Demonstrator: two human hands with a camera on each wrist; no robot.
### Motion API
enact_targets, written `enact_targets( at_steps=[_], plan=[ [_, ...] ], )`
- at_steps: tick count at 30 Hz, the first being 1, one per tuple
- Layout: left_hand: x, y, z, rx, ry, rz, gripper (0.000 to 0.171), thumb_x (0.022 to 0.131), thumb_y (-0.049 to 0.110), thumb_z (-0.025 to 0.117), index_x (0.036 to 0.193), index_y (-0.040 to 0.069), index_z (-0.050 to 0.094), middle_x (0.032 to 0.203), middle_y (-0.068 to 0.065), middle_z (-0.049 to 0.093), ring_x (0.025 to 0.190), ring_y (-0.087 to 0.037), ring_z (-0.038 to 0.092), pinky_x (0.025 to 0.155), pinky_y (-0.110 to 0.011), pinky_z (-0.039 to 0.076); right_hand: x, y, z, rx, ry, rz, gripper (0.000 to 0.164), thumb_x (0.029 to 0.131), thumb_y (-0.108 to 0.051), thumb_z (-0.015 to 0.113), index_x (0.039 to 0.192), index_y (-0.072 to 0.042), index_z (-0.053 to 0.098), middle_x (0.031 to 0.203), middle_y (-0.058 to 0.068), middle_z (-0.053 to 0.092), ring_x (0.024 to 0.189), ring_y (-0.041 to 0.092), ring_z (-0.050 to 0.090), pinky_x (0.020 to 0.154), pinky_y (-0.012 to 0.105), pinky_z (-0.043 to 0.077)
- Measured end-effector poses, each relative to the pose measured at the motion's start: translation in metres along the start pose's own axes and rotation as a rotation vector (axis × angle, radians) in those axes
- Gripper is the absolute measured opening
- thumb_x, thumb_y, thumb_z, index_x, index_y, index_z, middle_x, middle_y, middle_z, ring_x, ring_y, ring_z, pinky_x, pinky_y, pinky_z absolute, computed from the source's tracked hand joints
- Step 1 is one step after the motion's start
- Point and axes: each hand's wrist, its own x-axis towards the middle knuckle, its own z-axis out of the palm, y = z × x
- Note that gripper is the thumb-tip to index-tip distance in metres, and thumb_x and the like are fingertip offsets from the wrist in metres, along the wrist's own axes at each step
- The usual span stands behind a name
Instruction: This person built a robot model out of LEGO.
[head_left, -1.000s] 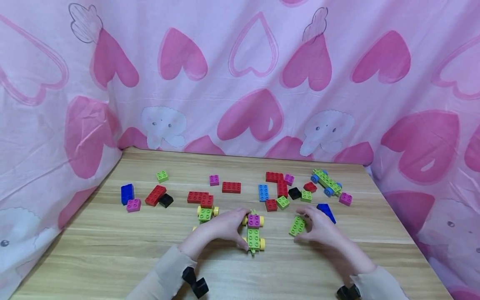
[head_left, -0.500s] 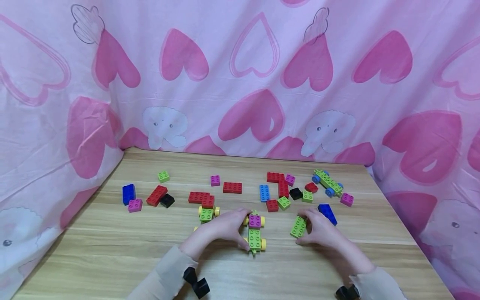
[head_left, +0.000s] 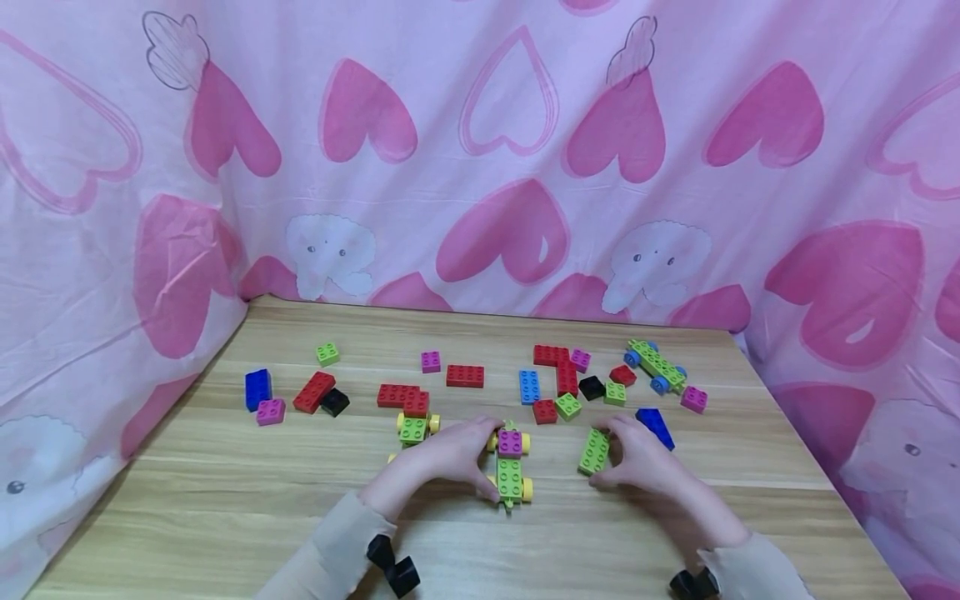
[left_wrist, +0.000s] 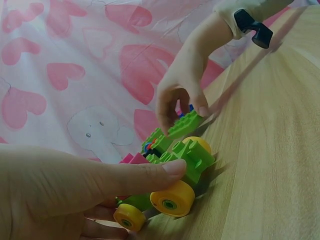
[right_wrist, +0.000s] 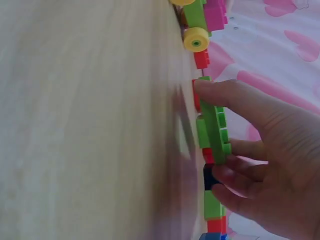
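My left hand (head_left: pixel 465 452) grips the side of a green toy car base (head_left: pixel 509 477) with yellow wheels, which stands on the table. A magenta brick (head_left: pixel 510 442) is mounted at the car's far end. In the left wrist view, the thumb lies along the car just above a yellow wheel (left_wrist: pixel 172 200). To the right, my right hand (head_left: pixel 647 457) pinches a long green brick (head_left: pixel 593 452) by its ends. Seen from the right wrist, that brick (right_wrist: pixel 214 130) is held just off the tabletop, studs toward the palm.
A second yellow-wheeled green car (head_left: pixel 412 430) is partly hidden behind my left wrist. Red bricks (head_left: pixel 465 376) and other loose bricks lie across the back of the wooden table. A blue-wheeled green car (head_left: pixel 657 365) stands back right; a blue wedge-shaped piece (head_left: pixel 656 427) lies beside my right hand.
My right hand and the long green brick have shifted very slightly left. The left hand keeps its grip on the car, which stays in place.
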Motion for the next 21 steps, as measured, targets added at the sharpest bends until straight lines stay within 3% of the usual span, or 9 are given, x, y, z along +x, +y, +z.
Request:
enact_targets(
  at_steps=[6, 15, 21],
  plan=[
    [0.000, -0.001, 0.000, 0.004, -0.002, 0.013, 0.107, 0.064, 0.046, 0.089, 0.149, 0.008, 0.036, 0.152, -0.009, 0.043, 0.139, -0.025, 0.043, 0.114, -0.041, 0.038, 0.003, -0.012, -0.006, 0.016, 0.050, -0.014, 0.076, 0.066, -0.030, 0.090, 0.132, -0.008, 0.058, 0.135, 0.019, 0.056, 0.116, 0.039, 0.057, 0.091, 0.058, 0.051],
    [0.001, -0.002, 0.000, -0.009, -0.010, 0.018, 0.110, 0.064, 0.047, 0.089, 0.150, 0.007, 0.034, 0.153, -0.009, 0.041, 0.140, -0.025, 0.042, 0.114, -0.041, 0.037, 0.015, -0.025, -0.007, 0.069, 0.087, -0.094, 0.073, 0.067, -0.023, 0.089, 0.130, -0.005, 0.058, 0.121, 0.010, 0.060, 0.105, 0.031, 0.062, 0.084, 0.049, 0.057],
    [0.001, -0.003, 0.000, 0.015, -0.001, 0.028, 0.111, 0.064, 0.048, 0.088, 0.150, 0.005, 0.034, 0.153, -0.011, 0.041, 0.139, -0.026, 0.042, 0.115, -0.041, 0.036, 0.024, -0.036, -0.004, 0.090, 0.092, -0.148, 0.069, 0.067, -0.021, 0.089, 0.128, -0.006, 0.060, 0.120, 0.008, 0.059, 0.108, 0.029, 0.060, 0.089, 0.051, 0.055]
  ],
)
